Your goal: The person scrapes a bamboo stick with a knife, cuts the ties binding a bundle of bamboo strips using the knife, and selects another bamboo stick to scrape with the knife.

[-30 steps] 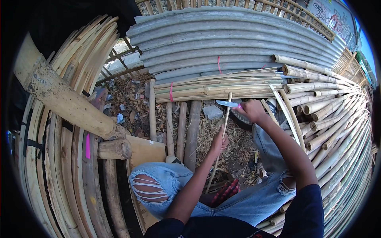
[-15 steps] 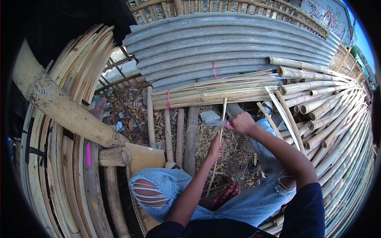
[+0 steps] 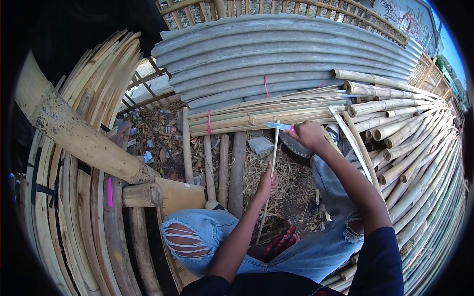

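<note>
Right fingers (image 3: 304, 130) hide the knife handle (image 3: 292, 129) — mostly.

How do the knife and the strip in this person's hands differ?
Color: the knife has a pale, shiny blade and pink at its handle; the strip is tan.
Shape: the knife is short with a flat blade, the strip long and thin.
Pose: the knife lies crosswise in the right hand, while the strip runs lengthwise away from the body in the left hand.
Shared: both are held, crossing in view near the strip's far end.
</note>
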{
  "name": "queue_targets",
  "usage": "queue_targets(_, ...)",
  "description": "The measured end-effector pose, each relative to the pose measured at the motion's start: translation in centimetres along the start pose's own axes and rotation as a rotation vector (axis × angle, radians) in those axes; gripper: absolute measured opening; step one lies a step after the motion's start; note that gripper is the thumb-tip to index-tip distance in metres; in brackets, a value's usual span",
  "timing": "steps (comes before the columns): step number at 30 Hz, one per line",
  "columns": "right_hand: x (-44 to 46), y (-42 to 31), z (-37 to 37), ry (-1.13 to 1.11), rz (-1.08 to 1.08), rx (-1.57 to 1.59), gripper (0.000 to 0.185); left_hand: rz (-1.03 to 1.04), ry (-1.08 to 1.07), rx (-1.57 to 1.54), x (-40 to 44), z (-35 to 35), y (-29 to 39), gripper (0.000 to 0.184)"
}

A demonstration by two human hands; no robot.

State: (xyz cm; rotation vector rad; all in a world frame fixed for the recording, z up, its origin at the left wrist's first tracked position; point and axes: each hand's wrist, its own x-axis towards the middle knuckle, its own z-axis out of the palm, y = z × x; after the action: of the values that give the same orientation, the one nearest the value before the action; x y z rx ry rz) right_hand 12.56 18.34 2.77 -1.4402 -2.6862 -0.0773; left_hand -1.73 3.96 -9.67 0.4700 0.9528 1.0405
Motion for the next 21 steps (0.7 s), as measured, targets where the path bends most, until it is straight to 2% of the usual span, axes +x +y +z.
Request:
queue_targets(1, -0.7, -0.5, 0.0, -0.007, -0.001, -0.005, 0.061, -0.003, -0.002, -0.008, -0.1, 0.2, -0.3, 0.060)
queue_targets(5, -2.9, -2.0, 2.1, -0.064, -0.363, -0.021, 0.062, 0.019, 0.013, 0.019, 0.0, 0.6, 0.5, 0.060)
queue_targets(7, -0.9, -1.2, 0.5, 0.057, -0.092, 0.044, 0.063, -0.004, 0.012, 0.000, -0.1, 0.0, -0.1, 0.060)
queue_targets(8, 0.2, 0.0, 0.1, 0.025, -0.079, -0.016, 0.063, 0.007, 0.013, 0.014, -0.2, 0.1, 0.1, 0.060)
queue_targets(11, -2.0, -2.5, -0.3, -0.021, -0.171, -0.022, 0.063, 0.016, -0.004, -0.004, -0.1, 0.2, -0.2, 0.060)
queue_targets(12, -2.7, -3.0, 0.5, -0.081, -0.317, -0.043, 0.063, 0.026, -0.014, -0.015, -0.1, 0.3, -0.1, 0.061)
queue_targets(13, -2.5, -2.7, 0.9, -0.126, -0.346, -0.036, 0.065, 0.036, -0.019, -0.008, 0.2, 0.4, 0.2, 0.061)
queue_targets(15, -0.5, -0.8, 0.8, 0.043, -0.074, 0.064, 0.066, -0.010, 0.015, -0.020, 0.0, 0.1, -0.2, 0.061)
queue_targets(17, 1.8, 1.6, -0.2, 0.067, 0.192, 0.073, 0.066, -0.005, -0.013, 0.006, -0.8, 0.1, -0.2, 0.060)
queue_targets(19, -0.2, 1.5, -0.2, -0.050, 0.019, -0.083, 0.067, 0.017, 0.000, 0.029, -0.8, 0.3, 0.3, 0.060)
queue_targets(21, -1.9, 0.5, 1.3, -0.075, -0.035, -0.042, 0.067, 0.008, 0.007, 0.014, -0.6, 0.2, 0.7, 0.061)
